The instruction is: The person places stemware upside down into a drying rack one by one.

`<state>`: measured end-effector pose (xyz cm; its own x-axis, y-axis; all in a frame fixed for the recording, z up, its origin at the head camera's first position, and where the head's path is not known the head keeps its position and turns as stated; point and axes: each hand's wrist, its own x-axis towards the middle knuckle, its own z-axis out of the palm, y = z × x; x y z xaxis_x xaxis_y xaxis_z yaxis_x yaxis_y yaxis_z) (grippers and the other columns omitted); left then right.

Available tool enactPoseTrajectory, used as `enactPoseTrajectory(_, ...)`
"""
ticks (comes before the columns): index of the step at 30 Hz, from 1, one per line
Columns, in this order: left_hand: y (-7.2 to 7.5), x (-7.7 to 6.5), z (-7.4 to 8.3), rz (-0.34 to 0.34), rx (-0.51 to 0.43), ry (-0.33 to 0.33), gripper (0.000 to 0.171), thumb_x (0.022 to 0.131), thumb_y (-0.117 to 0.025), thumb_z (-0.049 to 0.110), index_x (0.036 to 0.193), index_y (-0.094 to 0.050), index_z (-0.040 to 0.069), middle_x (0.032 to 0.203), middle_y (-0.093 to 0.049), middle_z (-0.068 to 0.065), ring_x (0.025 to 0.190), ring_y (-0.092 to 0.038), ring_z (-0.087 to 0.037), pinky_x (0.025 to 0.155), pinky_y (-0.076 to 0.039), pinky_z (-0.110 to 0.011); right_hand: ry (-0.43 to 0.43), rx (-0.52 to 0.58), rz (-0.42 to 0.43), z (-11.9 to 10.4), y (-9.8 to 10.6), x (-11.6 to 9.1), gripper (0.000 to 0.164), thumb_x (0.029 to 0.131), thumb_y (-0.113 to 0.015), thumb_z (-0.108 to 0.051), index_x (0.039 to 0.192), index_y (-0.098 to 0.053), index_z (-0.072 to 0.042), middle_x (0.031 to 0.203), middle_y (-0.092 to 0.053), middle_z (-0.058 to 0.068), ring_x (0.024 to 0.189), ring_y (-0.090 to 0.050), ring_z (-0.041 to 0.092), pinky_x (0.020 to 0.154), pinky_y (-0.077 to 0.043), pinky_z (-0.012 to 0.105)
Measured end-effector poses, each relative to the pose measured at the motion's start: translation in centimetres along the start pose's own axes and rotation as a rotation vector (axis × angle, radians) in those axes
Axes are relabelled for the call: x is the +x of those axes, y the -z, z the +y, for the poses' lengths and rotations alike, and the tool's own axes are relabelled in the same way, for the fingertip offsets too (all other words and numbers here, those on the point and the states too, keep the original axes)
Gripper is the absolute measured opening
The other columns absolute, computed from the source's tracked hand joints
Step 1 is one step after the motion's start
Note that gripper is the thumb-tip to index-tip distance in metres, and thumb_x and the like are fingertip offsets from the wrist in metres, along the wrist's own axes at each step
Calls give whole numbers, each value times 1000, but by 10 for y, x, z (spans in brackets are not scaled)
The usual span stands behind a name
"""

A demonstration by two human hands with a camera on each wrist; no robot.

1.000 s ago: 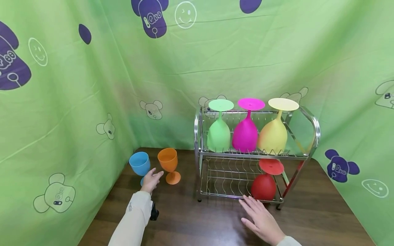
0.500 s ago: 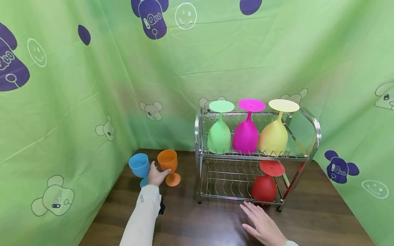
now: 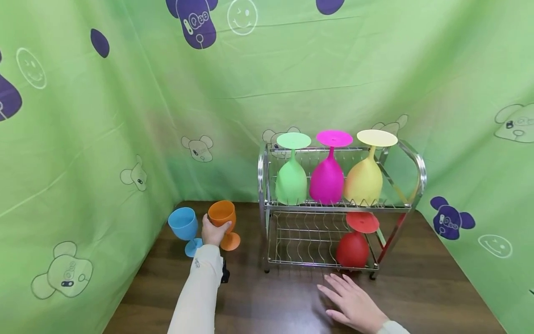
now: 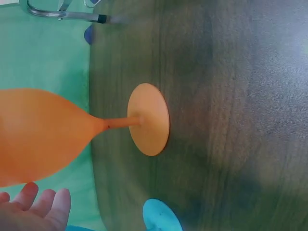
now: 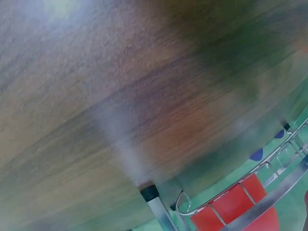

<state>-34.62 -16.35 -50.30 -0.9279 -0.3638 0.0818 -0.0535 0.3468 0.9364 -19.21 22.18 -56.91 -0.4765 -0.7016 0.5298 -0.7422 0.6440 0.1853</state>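
Note:
An orange goblet (image 3: pixel 222 214) stands upright on the wooden table. My left hand (image 3: pixel 214 231) is at its bowl, fingers on the left side and thumb across the front. In the left wrist view the fingers (image 4: pixel 50 204) lie beside the orange bowl with tips near or touching it; the thumb is not seen there. Just to the left stands a blue goblet (image 3: pixel 183 224), upright. My right hand (image 3: pixel 352 301), fingers spread, is in front of the metal rack (image 3: pixel 333 208) and holds nothing. Only a sliver of that hand shows in the right wrist view.
Green, magenta and yellow goblets (image 3: pixel 327 183) sit upside down on the rack's upper tier. A red goblet (image 3: pixel 352 249) is inverted at the lower tier's right end. Green printed cloth (image 3: pixel 267 69) hangs behind and beside the table (image 3: pixel 267 301).
My left hand has moved from beside the blue goblet rightward to the orange goblet's bowl. The right hand stays about where it was. The head view has shifted slightly.

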Motion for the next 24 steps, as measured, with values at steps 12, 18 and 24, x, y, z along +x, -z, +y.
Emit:
enactPoseTrajectory(12, 3, -4, 6, -5, 44, 72, 89, 75, -79, 17, 142, -24, -3, 133, -43, -29, 118, -44, -45, 102, -35, -57, -15, -32, -25, 3, 2, -6, 53, 80, -69, -46, 117, -63, -9, 112, -65, 14, 105, -61, 29, 115, 2, 27)
enactPoseTrajectory(18, -7, -1, 9, 3, 86, 112, 95, 73, -81, 22, 145, -22, 0, 133, -43, -29, 119, -43, -46, 101, -34, -59, -19, -28, 22, 2, 4, -13, 55, 78, -70, -46, 114, -62, -7, 109, -66, 15, 100, -62, 30, 115, 1, 26)
enactPoseTrajectory(24, -9, -1, 10, -4, 83, 120, 93, 75, -79, 25, 145, -23, 0, 132, -43, -28, 118, -43, -46, 101, -33, -60, -8, -18, 5, 1, 5, -11, 56, 77, -73, -49, 115, -63, -9, 109, -66, 16, 99, -63, 29, 115, 1, 26)
